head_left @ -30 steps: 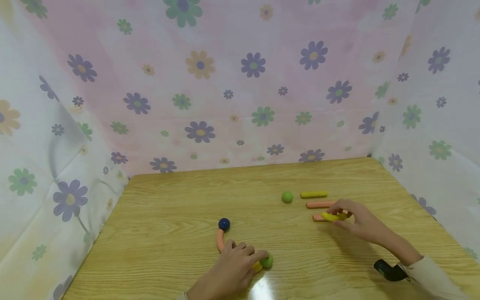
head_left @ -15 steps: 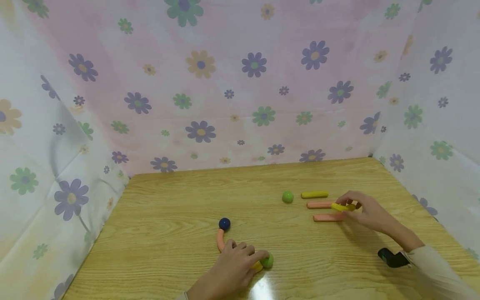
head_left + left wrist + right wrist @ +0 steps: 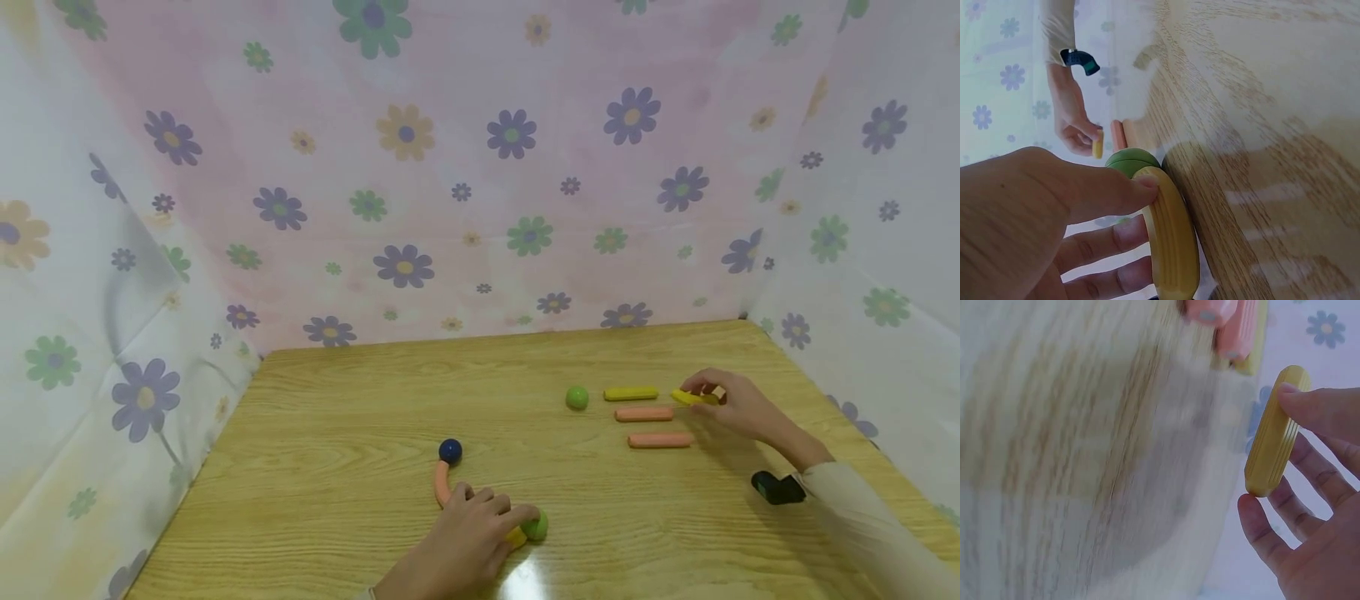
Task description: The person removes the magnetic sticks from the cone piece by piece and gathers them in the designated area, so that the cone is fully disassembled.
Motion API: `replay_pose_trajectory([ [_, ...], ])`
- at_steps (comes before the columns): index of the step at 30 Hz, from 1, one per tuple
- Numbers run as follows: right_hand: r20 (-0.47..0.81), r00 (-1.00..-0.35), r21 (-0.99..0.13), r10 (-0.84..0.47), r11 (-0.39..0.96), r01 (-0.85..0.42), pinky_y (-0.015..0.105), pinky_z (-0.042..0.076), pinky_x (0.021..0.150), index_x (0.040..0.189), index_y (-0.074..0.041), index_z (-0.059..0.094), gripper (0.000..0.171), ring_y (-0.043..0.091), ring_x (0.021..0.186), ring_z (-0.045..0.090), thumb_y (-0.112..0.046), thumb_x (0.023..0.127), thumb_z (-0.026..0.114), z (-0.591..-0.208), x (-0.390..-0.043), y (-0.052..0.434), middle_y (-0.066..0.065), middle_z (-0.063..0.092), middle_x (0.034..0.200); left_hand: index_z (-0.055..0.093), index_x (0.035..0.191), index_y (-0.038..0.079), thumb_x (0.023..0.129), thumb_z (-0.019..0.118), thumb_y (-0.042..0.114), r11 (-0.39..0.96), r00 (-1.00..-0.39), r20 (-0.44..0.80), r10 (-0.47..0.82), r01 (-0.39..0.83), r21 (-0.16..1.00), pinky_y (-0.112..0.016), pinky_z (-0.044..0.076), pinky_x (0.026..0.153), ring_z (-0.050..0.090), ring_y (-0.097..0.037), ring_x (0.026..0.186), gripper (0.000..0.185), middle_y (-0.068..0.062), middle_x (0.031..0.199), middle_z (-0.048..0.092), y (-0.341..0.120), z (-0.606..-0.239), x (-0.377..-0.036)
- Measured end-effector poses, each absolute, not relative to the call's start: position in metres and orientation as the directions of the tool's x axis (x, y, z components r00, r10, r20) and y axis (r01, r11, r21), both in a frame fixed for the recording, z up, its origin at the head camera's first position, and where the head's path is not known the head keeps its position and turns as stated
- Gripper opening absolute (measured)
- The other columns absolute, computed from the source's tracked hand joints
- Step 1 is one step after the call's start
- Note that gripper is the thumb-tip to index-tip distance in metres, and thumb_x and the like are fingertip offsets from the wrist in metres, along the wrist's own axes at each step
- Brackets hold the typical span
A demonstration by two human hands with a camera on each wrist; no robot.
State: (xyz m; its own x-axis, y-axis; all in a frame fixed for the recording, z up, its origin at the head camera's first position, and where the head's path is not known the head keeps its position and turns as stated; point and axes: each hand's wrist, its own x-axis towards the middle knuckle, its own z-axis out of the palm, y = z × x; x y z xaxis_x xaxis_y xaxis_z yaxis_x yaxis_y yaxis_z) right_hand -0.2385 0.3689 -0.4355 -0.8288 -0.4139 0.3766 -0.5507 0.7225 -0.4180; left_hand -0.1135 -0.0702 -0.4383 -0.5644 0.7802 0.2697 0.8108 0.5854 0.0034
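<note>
In the head view my left hand (image 3: 468, 533) stays low at the front, gripping a curved yellow rod (image 3: 1172, 237) between thumb and fingers. A green ball (image 3: 536, 526) sits at that rod's end, touched by my index finger. Past the fingers, a curved salmon rod (image 3: 442, 485) leads to a dark blue ball (image 3: 451, 451); its near end is hidden under the hand. My right hand (image 3: 746, 408) pinches a short yellow rod (image 3: 1275, 437) off the tabletop, just right of a row of straight rods.
A straight yellow rod (image 3: 631, 393) and two salmon rods, one farther (image 3: 643, 414) and one nearer (image 3: 660, 440), lie side by side on the wooden table (image 3: 360, 400). Left of them rests another green ball (image 3: 577, 397). Flowered cloth (image 3: 465, 208) walls the table's back and sides.
My right hand has carried the short yellow rod away from me and slightly right, from over the nearer salmon rod to beside the straight yellow one. My left hand keeps its place.
</note>
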Motion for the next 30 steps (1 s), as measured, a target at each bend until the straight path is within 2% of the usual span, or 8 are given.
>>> replay_pose_trajectory([
  [5, 0.339, -0.856, -0.418, -0.391, 0.752, -0.51, 0.032, 0.047, 0.061, 0.1, -0.007, 0.067, 0.023, 0.024, 0.081, 0.056, -0.002, 0.079, 0.074, -0.439, -0.247, 0.376, 0.008, 0.063, 0.095, 0.057, 0.123, 0.031, 0.084, 0.07, 0.022, 0.588, -0.571, 0.257, 0.779, 0.809, 0.016, -0.024, 0.028, 0.062, 0.047, -0.003, 0.069, 0.041, 0.011, 0.083, 0.056, -0.07, -0.439, -0.113],
  [10, 0.235, -0.91, -0.455, -0.342, 0.788, -0.414, 0.045, 0.048, 0.07, 0.101, -0.004, 0.066, 0.02, 0.032, 0.086, 0.057, -0.001, 0.082, 0.071, -0.444, -0.256, 0.383, 0.011, 0.062, 0.094, 0.057, 0.122, 0.031, 0.084, 0.07, 0.022, 0.585, -0.569, 0.262, 0.779, 0.811, 0.022, -0.024, 0.028, 0.062, 0.046, -0.002, 0.069, 0.041, 0.012, 0.083, 0.056, -0.07, -0.438, -0.113],
  [15, 0.177, -0.933, -0.475, -0.314, 0.803, -0.36, 0.053, 0.046, 0.076, 0.103, 0.001, 0.065, 0.02, 0.037, 0.089, 0.057, 0.001, 0.083, 0.067, -0.448, -0.263, 0.389, 0.016, 0.062, 0.096, 0.056, 0.122, 0.031, 0.083, 0.071, 0.023, 0.579, -0.558, 0.275, 0.783, 0.815, 0.006, -0.023, 0.028, 0.063, 0.044, -0.002, 0.067, 0.043, 0.013, 0.083, 0.056, -0.071, -0.438, -0.113],
  [23, 0.183, -0.933, -0.487, -0.31, 0.796, -0.36, 0.055, 0.045, 0.076, 0.099, 0.001, 0.065, 0.017, 0.04, 0.09, 0.056, 0.001, 0.082, 0.069, -0.45, -0.271, 0.39, 0.018, 0.062, 0.096, 0.057, 0.122, 0.031, 0.083, 0.072, 0.024, 0.576, -0.55, 0.289, 0.783, 0.817, -0.005, -0.023, 0.026, 0.063, 0.044, -0.002, 0.068, 0.043, 0.013, 0.084, 0.057, -0.071, -0.439, -0.113],
  [30, 0.165, -0.934, -0.476, -0.316, 0.804, -0.356, 0.056, 0.045, 0.077, 0.101, 0.002, 0.064, 0.021, 0.045, 0.094, 0.054, 0.0, 0.081, 0.069, -0.445, -0.272, 0.387, 0.022, 0.061, 0.101, 0.058, 0.122, 0.029, 0.085, 0.07, 0.023, 0.557, -0.536, 0.315, 0.783, 0.83, 0.029, -0.021, 0.027, 0.064, 0.047, -0.001, 0.071, 0.039, 0.013, 0.083, 0.057, -0.073, -0.439, -0.113],
])
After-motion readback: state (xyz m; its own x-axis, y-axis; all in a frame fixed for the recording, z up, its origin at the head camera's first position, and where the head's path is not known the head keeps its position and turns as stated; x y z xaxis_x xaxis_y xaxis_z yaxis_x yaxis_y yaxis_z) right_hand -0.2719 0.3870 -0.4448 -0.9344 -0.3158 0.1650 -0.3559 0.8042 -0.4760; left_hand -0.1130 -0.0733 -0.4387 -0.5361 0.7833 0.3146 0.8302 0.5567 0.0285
